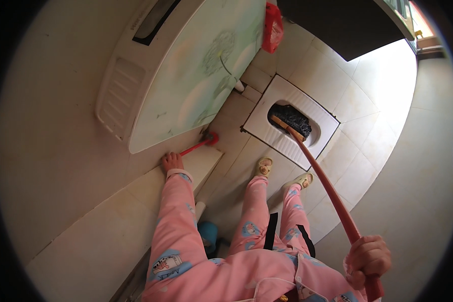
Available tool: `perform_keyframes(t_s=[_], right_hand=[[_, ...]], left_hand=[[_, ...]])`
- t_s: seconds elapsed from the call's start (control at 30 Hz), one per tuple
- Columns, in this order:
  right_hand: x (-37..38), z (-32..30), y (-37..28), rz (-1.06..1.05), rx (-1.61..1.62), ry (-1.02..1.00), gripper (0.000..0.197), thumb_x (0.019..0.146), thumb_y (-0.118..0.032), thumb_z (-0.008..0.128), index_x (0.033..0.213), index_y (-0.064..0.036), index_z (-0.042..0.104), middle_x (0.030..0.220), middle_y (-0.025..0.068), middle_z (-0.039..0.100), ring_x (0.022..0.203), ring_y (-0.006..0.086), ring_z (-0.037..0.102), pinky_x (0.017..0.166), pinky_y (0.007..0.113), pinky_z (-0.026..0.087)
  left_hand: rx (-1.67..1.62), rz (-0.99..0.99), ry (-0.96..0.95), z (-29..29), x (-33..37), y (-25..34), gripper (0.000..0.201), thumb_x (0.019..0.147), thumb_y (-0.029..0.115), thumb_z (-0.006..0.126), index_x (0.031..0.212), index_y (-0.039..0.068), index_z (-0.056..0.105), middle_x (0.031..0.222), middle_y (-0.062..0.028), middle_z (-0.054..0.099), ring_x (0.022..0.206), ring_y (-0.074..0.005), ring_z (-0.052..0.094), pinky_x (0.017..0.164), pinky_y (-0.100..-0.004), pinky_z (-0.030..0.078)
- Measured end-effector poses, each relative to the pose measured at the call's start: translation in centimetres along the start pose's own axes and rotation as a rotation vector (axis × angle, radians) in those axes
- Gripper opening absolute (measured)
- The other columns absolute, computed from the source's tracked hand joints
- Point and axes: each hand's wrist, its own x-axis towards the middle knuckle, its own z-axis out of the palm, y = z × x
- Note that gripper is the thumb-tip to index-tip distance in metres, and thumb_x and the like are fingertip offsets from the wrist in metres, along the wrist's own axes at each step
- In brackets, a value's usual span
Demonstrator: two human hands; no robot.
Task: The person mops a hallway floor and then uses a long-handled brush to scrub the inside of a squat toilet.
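Note:
My right hand [370, 256], at the lower right, is closed around the reddish handle of a mop [332, 194]. The handle slants up and left to a wooden crosspiece. Dark, wet-looking mop strands [294, 118] lie in the basin of a white squat toilet [274, 95] set in the floor. At the left, above a tiled ledge, my left hand [172, 162] is closed at the end of a red-handled brush [196, 147]. The brush's round red head points right, over the ledge's far end. My left fingers partly hide the handle's end.
A white washing machine with a pale green patterned side [196, 75] stands at the upper left. A red plastic bag [273, 30] hangs at its far corner. A dark panel [342, 25] juts in at the top. A blue container [207, 236] sits beside my legs, below the tiled ledge [131, 206].

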Motion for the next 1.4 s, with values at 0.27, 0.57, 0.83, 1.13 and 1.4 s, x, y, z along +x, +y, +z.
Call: perform_keyframes(t_s=[0.27,0.57,0.83,1.13,1.4], right_hand=[[-0.4,-0.8,-1.8,0.17,0.052,-0.207,0.022,0.061,0.007,0.058,0.064,-0.007,0.041,0.052,0.0048,0.047,0.043,0.0211,0.05,0.044,0.03,0.043],[0.5,-5.3,-13.6,0.11,-0.114,0.087,0.031,0.074,-0.016,0.063,0.056,-0.0071,0.04,0.048,0.0026,0.045,0.043,0.015,0.05,0.042,0.027,0.041],[2.9,-7.8,-25.4,-0.163,0.058,-0.139,0.027,0.072,-0.014,0.065,0.063,-0.0107,0.04,0.05,-0.0021,0.046,0.038,0.0107,0.044,0.042,0.026,0.043],[-0.3,-3.9,-8.7,0.327,-0.215,-0.117,0.019,0.065,0.01,0.054,0.058,-0.004,0.042,0.051,0.0065,0.043,0.044,0.0192,0.047,0.053,0.025,0.041],[-5.0,-2.5,-5.2,0.006,-0.1,-0.342,0.016,0.063,0.002,0.056,0.059,-0.0048,0.043,0.05,0.0056,0.041,0.042,0.0215,0.041,0.04,0.032,0.029]], left_hand=[[-1.602,0.931,0.168,-18.0,-15.6,16.4,0.09,0.058,0.03,0.076,0.132,0.008,0.029,0.134,-0.0137,0.034,0.123,-0.0292,0.034,0.101,-0.0359,0.029],[-1.679,1.501,0.868,-45.9,-30.8,13.6,0.037,0.07,0.034,0.068,0.054,0.01,0.046,0.053,-0.0084,0.051,0.052,-0.0288,0.054,0.05,-0.0367,0.043],[-1.844,1.658,0.967,-51.9,-40.0,7.9,0.031,0.071,0.027,0.067,0.056,0.009,0.047,0.05,-0.0071,0.05,0.045,-0.0272,0.051,0.046,-0.0373,0.043],[-1.492,1.213,0.493,-41.3,-26.9,16.1,0.025,0.075,0.026,0.06,0.062,0.006,0.056,0.067,-0.0138,0.058,0.069,-0.032,0.057,0.065,-0.0401,0.045],[-1.672,1.175,0.797,-36.3,-26.7,19.9,0.024,0.068,0.009,0.067,0.058,0.007,0.046,0.058,-0.0095,0.049,0.057,-0.0273,0.05,0.056,-0.0351,0.042]])
